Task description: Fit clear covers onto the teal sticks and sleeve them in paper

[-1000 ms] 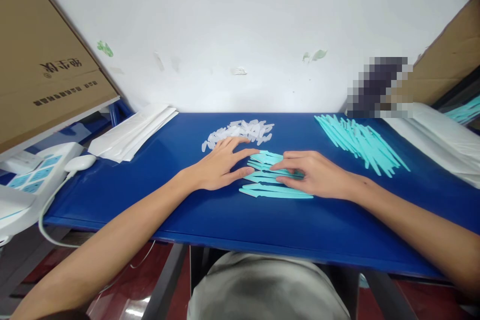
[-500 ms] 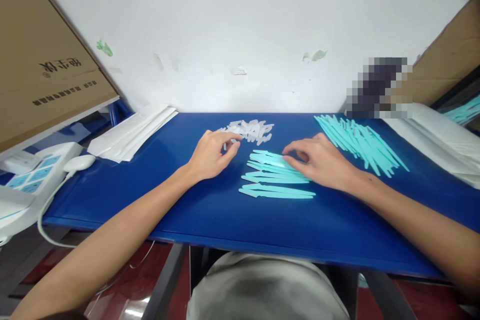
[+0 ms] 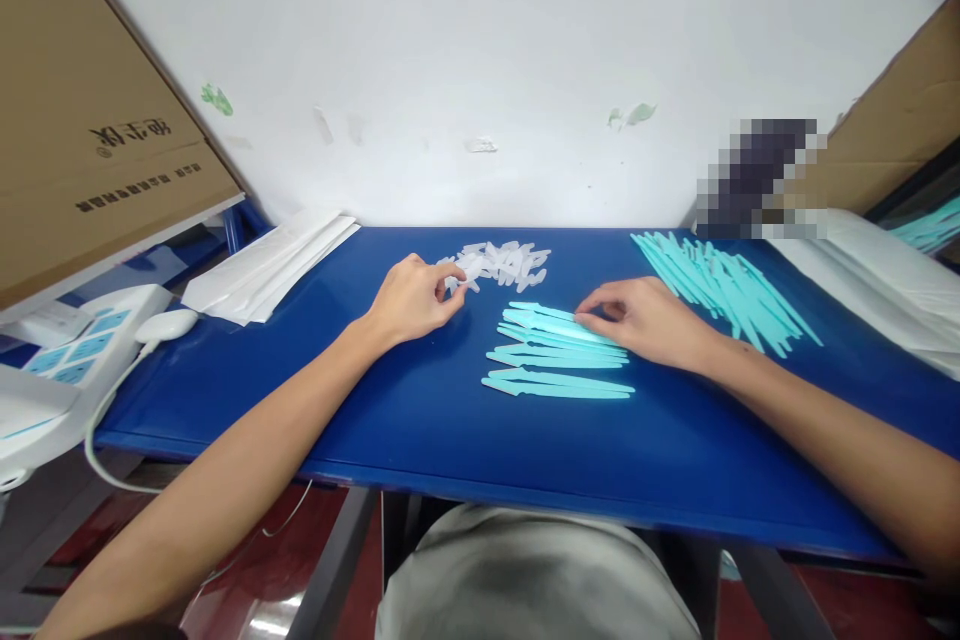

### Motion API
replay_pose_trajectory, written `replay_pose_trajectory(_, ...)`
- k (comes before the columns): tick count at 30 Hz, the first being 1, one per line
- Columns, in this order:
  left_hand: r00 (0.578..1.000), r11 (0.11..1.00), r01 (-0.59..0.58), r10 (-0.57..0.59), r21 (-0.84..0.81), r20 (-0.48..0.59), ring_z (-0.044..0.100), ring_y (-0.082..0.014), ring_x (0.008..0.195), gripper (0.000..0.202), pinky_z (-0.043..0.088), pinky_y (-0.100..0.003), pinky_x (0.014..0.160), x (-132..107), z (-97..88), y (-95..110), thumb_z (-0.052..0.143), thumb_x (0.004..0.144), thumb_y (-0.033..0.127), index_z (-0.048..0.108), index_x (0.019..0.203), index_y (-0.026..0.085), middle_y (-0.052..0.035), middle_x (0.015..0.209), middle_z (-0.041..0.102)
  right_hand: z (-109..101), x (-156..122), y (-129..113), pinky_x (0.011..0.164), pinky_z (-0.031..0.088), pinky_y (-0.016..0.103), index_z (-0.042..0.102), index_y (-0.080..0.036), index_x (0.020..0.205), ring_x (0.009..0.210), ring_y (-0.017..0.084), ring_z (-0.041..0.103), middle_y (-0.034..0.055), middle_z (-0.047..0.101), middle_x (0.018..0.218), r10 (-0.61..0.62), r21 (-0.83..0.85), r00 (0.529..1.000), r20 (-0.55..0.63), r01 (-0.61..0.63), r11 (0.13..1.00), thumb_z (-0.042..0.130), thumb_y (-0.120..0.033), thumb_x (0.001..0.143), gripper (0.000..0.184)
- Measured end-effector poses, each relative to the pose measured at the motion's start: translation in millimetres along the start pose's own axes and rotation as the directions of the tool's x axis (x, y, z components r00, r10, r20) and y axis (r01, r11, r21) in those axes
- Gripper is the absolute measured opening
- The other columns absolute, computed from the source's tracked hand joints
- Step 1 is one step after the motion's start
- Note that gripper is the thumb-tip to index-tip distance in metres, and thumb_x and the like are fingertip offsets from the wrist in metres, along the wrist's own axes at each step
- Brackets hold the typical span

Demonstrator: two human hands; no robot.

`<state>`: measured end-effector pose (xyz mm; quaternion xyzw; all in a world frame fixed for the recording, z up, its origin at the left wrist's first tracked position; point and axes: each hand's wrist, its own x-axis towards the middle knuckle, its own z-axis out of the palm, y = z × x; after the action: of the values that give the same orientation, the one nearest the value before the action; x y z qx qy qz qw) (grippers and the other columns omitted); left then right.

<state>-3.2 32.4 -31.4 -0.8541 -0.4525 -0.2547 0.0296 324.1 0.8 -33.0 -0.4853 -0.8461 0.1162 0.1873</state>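
My left hand (image 3: 414,298) is curled at the near edge of a pile of small clear plastic caps (image 3: 504,263), its fingertips pinching one cap. My right hand (image 3: 639,318) rests on the far end of a short row of teal plastic knife-shaped pieces (image 3: 555,352) laid side by side on the blue table (image 3: 420,400); thumb and forefinger pinch the top piece near its tip. The pieces lie flat, points toward the right.
A larger heap of the same teal pieces (image 3: 720,288) lies at the back right. White bags (image 3: 262,265) are stacked at the back left, more white bags (image 3: 877,275) at the right. A cardboard box (image 3: 90,130), a white device (image 3: 52,360) and its cable sit left.
My left hand left the teal row, moved up to the clear caps and closed on one. My right hand slid right and pinched the top teal piece.
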Motion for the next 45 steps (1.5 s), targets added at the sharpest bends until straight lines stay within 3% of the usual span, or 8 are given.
replay_pose_trajectory(7, 0.974, 0.930, -0.199, 0.154, 0.310, 0.164, 0.057, -0.0267, 0.086, 0.038, 0.043, -0.039, 0.075, 3.5, 0.9, -3.7, 0.044, 0.100, 0.030, 0.073, 0.124, 0.024, -0.0115, 0.098, 0.061, -3.7, 0.5, -4.5, 0.056, 0.038, 0.029, 0.075, -0.021, 0.082, 0.057, 0.014, 0.047, 0.0001, 0.051, 0.067, -0.011, 0.073, 0.996, 0.088, 0.005, 0.997, 0.060, -0.052, 0.088, 0.035)
replay_pose_trajectory(12, 0.969, 0.926, -0.187, 0.120, 0.328, 0.214, 0.051, -0.0305, 0.097, 0.038, 0.042, -0.042, 0.079, 9.3, 5.0, 7.2, 0.042, 0.103, 0.030, 0.076, 0.118, 0.024, -0.0150, 0.107, 0.053, -8.1, 0.1, -7.3, 0.053, 0.036, 0.028, 0.068, -0.021, 0.080, 0.056, 0.014, 0.046, -0.0008, 0.054, 0.064, 0.038, 0.130, 0.970, 0.239, -0.070, 0.989, 0.058, -0.054, 0.090, 0.036)
replay_pose_trajectory(19, 0.949, 0.932, -0.267, 0.209, 0.244, 0.237, 0.052, -0.0281, 0.099, 0.035, 0.042, -0.040, 0.081, 14.7, 0.5, 17.0, 0.043, 0.104, 0.032, 0.075, 0.106, 0.020, -0.0147, 0.114, 0.055, -1.7, 0.4, 1.6, 0.060, 0.039, 0.030, 0.068, -0.020, 0.097, 0.065, 0.017, 0.054, 0.0029, 0.061, 0.076, 0.014, -0.057, 0.996, 0.093, -0.009, 0.998, 0.053, -0.040, 0.091, 0.025)
replay_pose_trajectory(24, 0.971, 0.978, -0.207, 0.202, 0.027, 0.127, 0.059, -0.0240, 0.097, 0.033, 0.038, -0.039, 0.086, 17.3, -4.4, 17.0, 0.037, 0.108, 0.035, 0.066, 0.108, 0.019, -0.0107, 0.117, 0.063, -4.9, -0.5, 4.0, 0.064, 0.040, 0.032, 0.065, -0.021, 0.088, 0.074, 0.021, 0.057, 0.0054, 0.063, 0.082, 0.103, -0.155, 0.989, 0.106, -0.086, 0.984, 0.055, -0.037, 0.085, 0.020)
replay_pose_trajectory(28, 0.995, 0.985, -0.072, 0.083, -0.158, 0.063, 0.061, -0.0150, 0.071, 0.032, 0.035, -0.040, 0.092, 15.9, -5.5, 16.5, 0.037, 0.109, 0.040, 0.061, 0.105, 0.020, -0.0009, 0.093, 0.073, -6.4, 0.0, 0.1, 0.062, 0.036, 0.032, 0.058, -0.022, 0.075, 0.065, 0.018, 0.053, 0.0021, 0.060, 0.074, 0.064, -0.097, 0.988, 0.139, -0.050, 0.994, 0.052, -0.036, 0.085, 0.018)
replay_pose_trajectory(33, 0.997, 0.972, -0.075, 0.075, -0.224, -0.010, 0.064, -0.0130, 0.064, 0.024, 0.040, -0.037, 0.094, 8.3, -3.8, 12.9, 0.043, 0.107, 0.034, 0.063, 0.106, 0.020, 0.0010, 0.084, 0.077, -5.6, -1.5, -6.7, 0.062, 0.034, 0.031, 0.050, -0.023, 0.068, 0.050, 0.013, 0.041, -0.0059, 0.044, 0.052, 0.021, 0.013, 1.000, 0.010, -0.021, 1.000, 0.053, -0.030, 0.083, 0.017)
replay_pose_trajectory(37, 0.993, 0.964, -0.103, 0.084, -0.245, -0.085, 0.066, -0.0127, 0.062, 0.021, 0.047, -0.031, 0.083, 3.6, -0.1, 10.6, 0.051, 0.104, 0.031, 0.069, 0.101, 0.020, 0.0013, 0.079, 0.077, -4.6, -3.6, -9.0, 0.058, 0.036, 0.030, 0.053, -0.023, 0.072, 0.048, 0.012, 0.044, -0.0061, 0.047, 0.051, 0.037, 0.085, 0.997, -0.073, -0.031, 0.996, 0.056, -0.029, 0.083, 0.013)
replay_pose_trajectory(45, 0.976, 0.925, -0.148, 0.081, -0.349, -0.201, 0.058, -0.0085, 0.054, 0.023, 0.049, -0.023, 0.061, 2.4, 6.2, 12.3, 0.064, 0.098, 0.037, 0.074, 0.107, 0.019, -0.0018, 0.087, 0.074, 0.8, -2.6, -5.9, 0.060, 0.046, 0.029, 0.065, -0.022, 0.090, 0.081, 0.020, 0.065, 0.0068, 0.071, 0.093, -0.062, 0.085, 0.972, -0.225, 0.083, 0.993, 0.056, -0.038, 0.095, 0.019)
